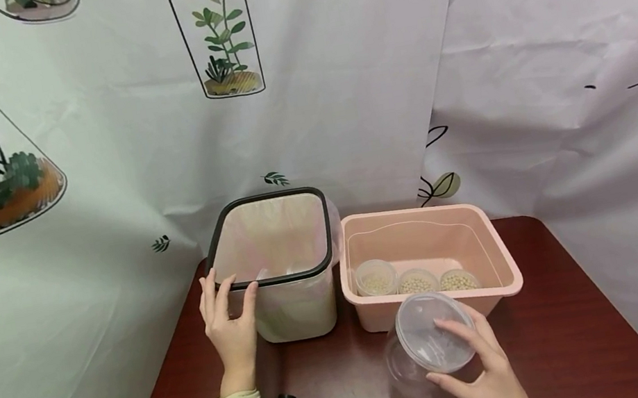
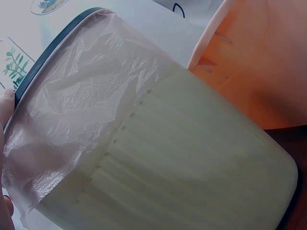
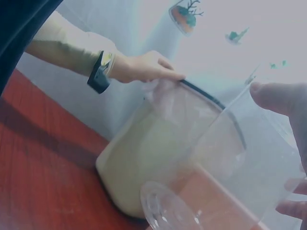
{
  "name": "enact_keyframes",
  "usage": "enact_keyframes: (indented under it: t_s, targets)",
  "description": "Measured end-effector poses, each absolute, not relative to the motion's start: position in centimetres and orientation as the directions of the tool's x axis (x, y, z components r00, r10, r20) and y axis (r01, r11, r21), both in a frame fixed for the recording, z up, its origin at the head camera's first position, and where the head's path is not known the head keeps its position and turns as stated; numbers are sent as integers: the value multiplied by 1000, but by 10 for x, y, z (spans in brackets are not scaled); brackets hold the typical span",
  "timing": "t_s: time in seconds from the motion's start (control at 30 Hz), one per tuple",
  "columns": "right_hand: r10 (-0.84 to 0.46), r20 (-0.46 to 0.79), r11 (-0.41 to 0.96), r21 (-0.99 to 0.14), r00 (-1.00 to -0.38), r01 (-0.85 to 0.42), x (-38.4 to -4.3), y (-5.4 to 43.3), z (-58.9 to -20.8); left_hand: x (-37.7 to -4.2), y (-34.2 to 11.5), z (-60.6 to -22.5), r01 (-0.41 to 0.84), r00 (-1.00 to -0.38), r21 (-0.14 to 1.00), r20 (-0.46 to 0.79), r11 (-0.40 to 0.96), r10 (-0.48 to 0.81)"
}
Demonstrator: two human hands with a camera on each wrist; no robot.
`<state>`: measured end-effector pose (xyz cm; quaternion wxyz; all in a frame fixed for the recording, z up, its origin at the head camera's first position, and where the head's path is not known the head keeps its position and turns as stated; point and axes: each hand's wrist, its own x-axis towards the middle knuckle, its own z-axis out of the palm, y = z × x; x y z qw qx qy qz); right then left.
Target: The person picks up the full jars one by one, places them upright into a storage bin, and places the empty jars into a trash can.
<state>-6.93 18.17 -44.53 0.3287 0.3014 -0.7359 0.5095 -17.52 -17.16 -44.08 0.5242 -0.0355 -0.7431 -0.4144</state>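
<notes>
My left hand (image 1: 231, 330) grips the black rim of a pale green trash bin (image 1: 296, 308), which is lined with a thin translucent bag (image 2: 91, 86). Some clear pieces show inside the bin, too hidden to identify. With my right hand (image 1: 479, 362) I hold a clear plastic jar (image 1: 406, 360) by its lid end, above the table in front of the pink basket (image 1: 410, 215). The jar is tilted, its translucent lid (image 1: 433, 335) towards me, and it looks empty. In the right wrist view the thumb (image 3: 278, 98) lies along the jar's edge.
Inside the pink basket, along its near wall, stand three small clear tubs (image 1: 376, 279) with pale beads or beans. Basket and bin stand side by side on a dark red table (image 1: 554, 300). A printed white cloth (image 1: 343, 117) hangs behind and at both sides.
</notes>
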Motion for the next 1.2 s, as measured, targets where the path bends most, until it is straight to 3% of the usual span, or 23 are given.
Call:
enact_keyframes:
  t_s: [0.23, 0.5, 0.7, 1.2]
  targets:
    - [-117, 800, 307, -534, -589, -787, -62, 171, -402, -175, -172, -441, 486, -451, 581, 807, 653, -382]
    - [-132, 835, 241, -495, -534, -835, -72, 167, -389, -175, -173, -441, 488, -449, 582, 807, 651, -385]
    - [-101, 844, 152, -510, -527, -847, -81, 167, -377, -175, -172, -441, 490, -451, 583, 806, 648, -384]
    - [-47, 887, 156, -448, -459, -881, -106, 161, -345, -175, -172, -443, 484, -452, 583, 805, 652, -384]
